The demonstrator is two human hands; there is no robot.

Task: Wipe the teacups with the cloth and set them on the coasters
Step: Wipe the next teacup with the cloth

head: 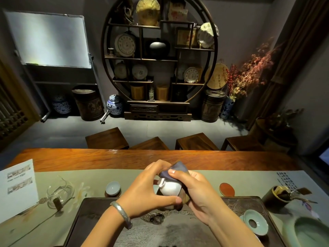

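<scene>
Both hands are closed around one job: the left hand [151,188] cradles a small white porcelain teacup [170,188], tipped on its side so its wall can be reached, while the right hand [194,189] presses a folded blue-and-brown cloth [175,171] over it, thumb on top. It is held above the dark carved tea tray [236,204]. A second pale cup [112,187] is seated on a dark coaster; a round red coaster [226,189] on the worktop [124,157] is left free, presumably for this cup.

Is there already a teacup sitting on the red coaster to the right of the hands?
No. The red coaster is bare; one teacup sits on the left coaster, another white teacup is held in the cloth.
</scene>
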